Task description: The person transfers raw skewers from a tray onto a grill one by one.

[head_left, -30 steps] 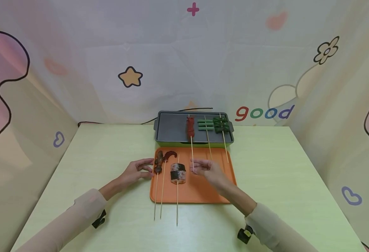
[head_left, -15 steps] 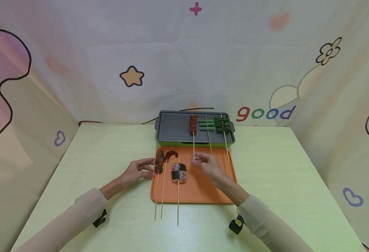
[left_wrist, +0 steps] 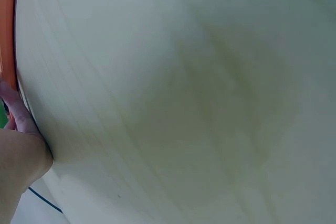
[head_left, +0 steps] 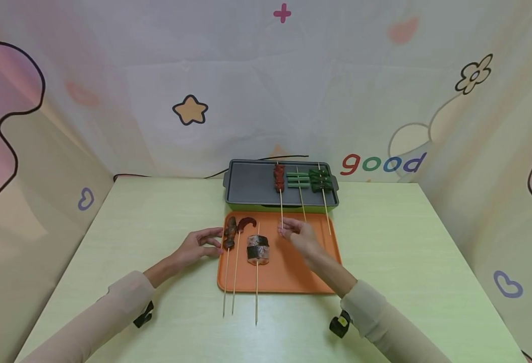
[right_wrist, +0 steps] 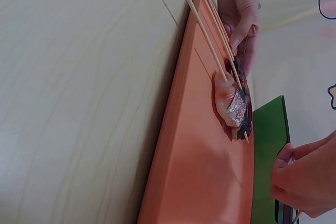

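Note:
My right hand (head_left: 303, 238) pinches the bare stick of a red meat skewer (head_left: 279, 179) between thumb and fingers. The meat end lies on the grey grill plate (head_left: 249, 184), left of a green bean-like skewer (head_left: 298, 180) and a leafy green skewer (head_left: 320, 180). My left hand (head_left: 197, 245) touches the left edge of the orange tray (head_left: 288, 282), its fingers spread. On that tray lie a brown mushroom-like skewer (head_left: 230, 233), a dark red curled tentacle skewer (head_left: 246, 223) and a fish-like skewer with black bands (head_left: 257, 249).
The grill's green base (right_wrist: 268, 129) stands directly behind the tray. Several sticks overhang the tray's front edge above the pale table (head_left: 157, 333). A black cord (head_left: 131, 176) runs behind the grill, near the patterned curtain (head_left: 247, 91).
My right hand has moved forward and slightly right with the red meat skewer, whose meat has come down flat onto the grill plate. The left hand stays at the tray edge.

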Demonstrator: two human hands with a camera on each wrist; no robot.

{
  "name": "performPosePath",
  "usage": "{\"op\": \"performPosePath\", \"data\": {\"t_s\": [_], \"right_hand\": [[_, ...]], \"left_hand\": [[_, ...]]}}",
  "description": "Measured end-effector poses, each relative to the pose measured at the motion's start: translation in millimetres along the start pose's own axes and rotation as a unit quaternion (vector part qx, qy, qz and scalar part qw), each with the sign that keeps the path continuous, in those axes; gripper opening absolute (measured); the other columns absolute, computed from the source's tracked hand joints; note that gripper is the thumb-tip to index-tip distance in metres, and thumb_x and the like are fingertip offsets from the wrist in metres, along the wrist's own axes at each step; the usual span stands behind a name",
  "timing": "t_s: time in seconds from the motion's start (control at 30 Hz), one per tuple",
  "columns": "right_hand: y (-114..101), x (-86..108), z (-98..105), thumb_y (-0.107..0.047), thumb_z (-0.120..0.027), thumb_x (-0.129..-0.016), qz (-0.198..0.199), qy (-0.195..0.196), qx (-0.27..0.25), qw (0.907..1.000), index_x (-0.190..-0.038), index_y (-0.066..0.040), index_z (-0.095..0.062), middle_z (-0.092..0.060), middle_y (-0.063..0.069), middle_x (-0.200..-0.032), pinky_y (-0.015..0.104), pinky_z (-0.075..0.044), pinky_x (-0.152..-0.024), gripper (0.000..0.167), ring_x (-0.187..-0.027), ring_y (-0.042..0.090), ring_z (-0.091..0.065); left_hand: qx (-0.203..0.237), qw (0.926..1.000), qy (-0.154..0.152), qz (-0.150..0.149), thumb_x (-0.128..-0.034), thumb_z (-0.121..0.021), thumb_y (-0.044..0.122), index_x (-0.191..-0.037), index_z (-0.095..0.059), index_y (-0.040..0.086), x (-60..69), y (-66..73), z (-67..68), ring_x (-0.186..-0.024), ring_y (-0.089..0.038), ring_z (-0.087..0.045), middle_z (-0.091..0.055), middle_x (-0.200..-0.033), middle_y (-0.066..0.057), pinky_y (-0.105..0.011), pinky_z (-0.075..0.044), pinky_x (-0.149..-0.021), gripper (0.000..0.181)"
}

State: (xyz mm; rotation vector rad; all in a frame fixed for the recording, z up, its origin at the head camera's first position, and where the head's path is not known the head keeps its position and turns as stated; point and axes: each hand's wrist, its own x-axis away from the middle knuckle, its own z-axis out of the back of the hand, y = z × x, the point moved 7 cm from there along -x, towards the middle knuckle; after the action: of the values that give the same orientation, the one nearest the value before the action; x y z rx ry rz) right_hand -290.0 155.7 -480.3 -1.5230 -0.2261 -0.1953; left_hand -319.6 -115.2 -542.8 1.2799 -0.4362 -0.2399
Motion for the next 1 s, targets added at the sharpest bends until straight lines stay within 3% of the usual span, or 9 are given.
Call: {"op": "performPosePath", "data": {"t_s": [0.27,0.4,0.53,0.6,0.7,0.83,1.0], "right_hand": [[3,7.4,0,0.004,-0.052,-0.103,-0.002,-0.019,0.019,0.9996,-0.145,0.014,-0.046,-0.056,0.033,-0.138,0.048,-0.044,-0.114,0.044,-0.130,0.039,-0.059],[9,18.7,3,-0.005,-0.054,-0.105,-0.011,-0.068,0.043,0.9967,-0.148,0.010,-0.044,-0.058,0.029,-0.140,0.049,-0.043,-0.115,0.047,-0.132,0.037,-0.058],[22,35.7,17,-0.014,-0.054,-0.106,-0.018,-0.152,0.076,0.9852,-0.153,0.007,-0.039,-0.056,0.028,-0.143,0.047,-0.045,-0.114,0.053,-0.133,0.038,-0.057],[28,43.5,30,-0.017,-0.055,-0.106,-0.023,-0.187,0.086,0.9783,-0.152,0.007,-0.040,-0.057,0.028,-0.143,0.044,-0.048,-0.111,0.054,-0.131,0.036,-0.060],[32,50.1,57,-0.022,-0.059,-0.105,-0.027,-0.209,0.086,0.9737,-0.148,0.009,-0.044,-0.065,0.023,-0.136,0.037,-0.053,-0.104,0.055,-0.122,0.027,-0.067],[29,51.5,99,-0.024,-0.060,-0.104,-0.022,-0.199,0.087,0.9759,-0.145,0.012,-0.048,-0.073,0.010,-0.124,0.029,-0.057,-0.097,0.055,-0.111,0.017,-0.072],[27,46.9,144,-0.025,-0.060,-0.105,-0.022,-0.170,0.104,0.9797,-0.145,0.011,-0.047,-0.074,0.003,-0.122,0.025,-0.056,-0.096,0.055,-0.109,0.012,-0.071]], "left_hand": [[0.001,1.0000,-0.002,0.000,-0.0903,-0.074,0.004,-0.150,-0.047,-0.003,-0.5,1.4,0.7,-0.098,-0.003,-0.064,-0.057,-0.142,-0.027,-0.014,-0.048,-0.083,0.065],[0.004,1.0000,-0.005,-0.001,-0.0909,-0.073,0.005,-0.150,-0.047,-0.004,0.1,2.1,0.5,-0.099,-0.004,-0.064,-0.056,-0.141,-0.028,-0.015,-0.049,-0.081,0.065],[0.001,0.9999,-0.010,0.009,-0.0914,-0.073,0.007,-0.150,-0.047,-0.002,1.3,-1.7,-2.2,-0.099,-0.002,-0.064,-0.057,-0.142,-0.026,-0.019,-0.049,-0.077,0.065],[0.001,0.9999,-0.013,0.012,-0.0914,-0.074,0.007,-0.150,-0.047,-0.002,1.5,-4.6,-3.7,-0.099,-0.003,-0.064,-0.057,-0.141,-0.025,-0.019,-0.049,-0.077,0.065],[0.005,0.9999,-0.013,0.009,-0.0914,-0.073,0.006,-0.150,-0.047,-0.002,1.2,-5.7,-5.0,-0.102,-0.006,-0.065,-0.056,-0.142,-0.026,-0.018,-0.051,-0.080,0.065],[0.007,0.9999,-0.009,0.005,-0.0911,-0.073,0.005,-0.150,-0.047,-0.002,0.4,-3.2,-3.7,-0.102,-0.006,-0.064,-0.055,-0.143,-0.026,-0.019,-0.050,-0.078,0.065],[0.000,1.0000,-0.005,-0.001,-0.0908,-0.074,0.006,-0.150,-0.048,-0.002,-1.5,-0.6,0.1,-0.099,-0.004,-0.064,-0.056,-0.143,-0.025,-0.021,-0.048,-0.075,0.065]]}}
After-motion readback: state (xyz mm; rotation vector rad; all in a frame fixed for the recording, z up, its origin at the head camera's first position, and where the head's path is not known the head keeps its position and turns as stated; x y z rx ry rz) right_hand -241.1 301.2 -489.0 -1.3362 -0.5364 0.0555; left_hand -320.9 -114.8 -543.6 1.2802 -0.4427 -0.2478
